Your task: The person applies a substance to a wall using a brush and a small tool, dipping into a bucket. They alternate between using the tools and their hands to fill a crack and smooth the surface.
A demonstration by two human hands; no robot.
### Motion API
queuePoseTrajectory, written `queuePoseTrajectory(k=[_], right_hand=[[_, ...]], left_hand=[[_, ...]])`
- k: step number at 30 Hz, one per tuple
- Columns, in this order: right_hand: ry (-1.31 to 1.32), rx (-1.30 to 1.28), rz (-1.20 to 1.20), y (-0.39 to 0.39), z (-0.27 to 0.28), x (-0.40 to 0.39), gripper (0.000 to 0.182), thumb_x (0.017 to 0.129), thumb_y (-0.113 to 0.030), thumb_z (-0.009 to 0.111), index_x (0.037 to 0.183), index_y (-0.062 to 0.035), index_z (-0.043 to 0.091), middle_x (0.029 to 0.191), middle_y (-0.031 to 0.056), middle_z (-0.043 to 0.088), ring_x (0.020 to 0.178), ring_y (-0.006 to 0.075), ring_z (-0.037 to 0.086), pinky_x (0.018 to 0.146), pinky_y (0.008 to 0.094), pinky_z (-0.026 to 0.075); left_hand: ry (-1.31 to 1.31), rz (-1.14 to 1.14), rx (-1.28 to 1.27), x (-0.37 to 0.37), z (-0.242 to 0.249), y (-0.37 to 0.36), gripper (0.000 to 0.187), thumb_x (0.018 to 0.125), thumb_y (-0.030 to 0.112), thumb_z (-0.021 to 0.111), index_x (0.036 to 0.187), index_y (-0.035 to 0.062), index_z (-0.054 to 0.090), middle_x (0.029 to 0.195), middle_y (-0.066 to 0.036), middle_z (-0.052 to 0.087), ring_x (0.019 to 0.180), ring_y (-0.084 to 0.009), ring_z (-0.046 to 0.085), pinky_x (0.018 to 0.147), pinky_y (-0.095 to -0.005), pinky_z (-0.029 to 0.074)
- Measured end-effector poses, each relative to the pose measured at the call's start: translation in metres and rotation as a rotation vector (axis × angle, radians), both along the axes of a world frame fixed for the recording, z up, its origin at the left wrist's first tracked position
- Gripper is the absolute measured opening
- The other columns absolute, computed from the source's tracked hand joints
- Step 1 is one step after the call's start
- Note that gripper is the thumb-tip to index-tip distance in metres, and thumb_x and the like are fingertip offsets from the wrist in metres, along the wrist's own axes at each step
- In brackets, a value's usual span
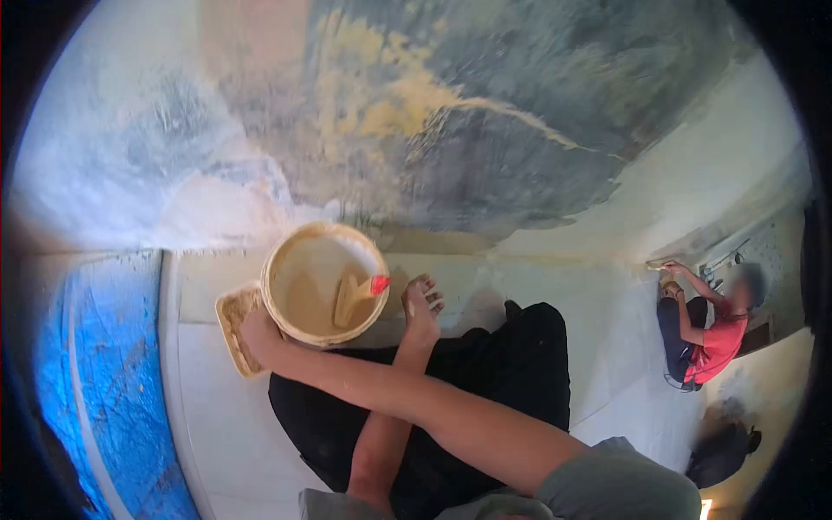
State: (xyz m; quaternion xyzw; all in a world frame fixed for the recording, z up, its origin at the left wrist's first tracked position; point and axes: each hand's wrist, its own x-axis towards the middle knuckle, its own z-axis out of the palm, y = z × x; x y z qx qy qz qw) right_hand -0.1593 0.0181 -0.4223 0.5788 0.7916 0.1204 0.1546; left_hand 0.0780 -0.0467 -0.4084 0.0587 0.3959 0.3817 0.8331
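My arms cross, the right one over the left. My right hand (pixel 258 336) is at a shallow tray (pixel 228 319) smeared with beige paste; its fingers are hard to make out, so I cannot tell whether it grips anything. Beside the tray stands a round bucket (pixel 271 299) with a paste-smeared rim. A putty knife (pixel 353 299), coated in paste and with a red handle end, rests inside it. To the bucket's right, my left hand (pixel 422 301) has its fingers apart, with nothing visible in it. My lap (pixel 485 364) is covered in black cloth.
A wall (pixel 485 156) with grey, white and yellowish patches rises ahead, meeting a pale floor (pixel 238 433). Blue sheeting (pixel 130 390) covers something at left. At right, a person in a red shirt (pixel 719 351) sits by the wall, one hand (pixel 672 266) near it; another dark figure (pixel 724 451) is lower.
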Motion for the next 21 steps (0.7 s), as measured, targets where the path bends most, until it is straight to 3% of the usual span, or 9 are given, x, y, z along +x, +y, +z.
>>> queuePoseTrajectory(k=[10,15,16,21], right_hand=[[0.048,0.079,-0.072,0.004,0.002,0.005,0.026,0.077,-0.024,0.056,0.098,-0.0100,0.066,0.097,0.0082,0.066,0.090,0.0222,0.062,0.077,0.0427,0.047],[0.142,-0.086,0.057,-0.003,-0.004,0.005,0.023,0.077,-0.023,0.056,0.094,-0.0108,0.066,0.095,0.0079,0.066,0.088,0.0218,0.063,0.076,0.0413,0.047],[0.187,-0.097,0.069,-0.015,0.040,0.013,0.016,0.077,-0.021,0.058,0.089,-0.0134,0.064,0.091,0.0061,0.066,0.087,0.0196,0.063,0.074,0.0375,0.048],[0.232,-0.007,-0.035,-0.001,0.011,0.002,0.021,0.077,-0.017,0.062,0.097,-0.0125,0.058,0.085,0.0051,0.066,0.081,0.0159,0.065,0.061,0.0279,0.051]], left_hand=[[0.069,-0.025,0.017,-0.002,0.002,0.001,0.032,0.086,0.030,0.041,0.110,0.0118,0.052,0.096,-0.002,0.053,0.075,-0.0161,0.050,0.066,-0.0334,0.041],[0.060,-0.023,-0.015,0.007,-0.001,0.001,0.036,0.084,0.031,0.047,0.115,0.0140,0.052,0.102,-0.001,0.055,0.078,-0.0175,0.051,0.072,-0.0351,0.042],[0.052,-0.016,-0.013,0.004,0.004,-0.001,0.035,0.084,0.030,0.046,0.115,0.0139,0.052,0.103,-0.002,0.056,0.077,-0.0171,0.051,0.071,-0.0351,0.042],[0.054,0.020,0.035,-0.002,0.017,-0.003,0.031,0.084,0.025,0.041,0.108,0.0109,0.054,0.094,-0.002,0.054,0.072,-0.0151,0.050,0.065,-0.0325,0.041]])
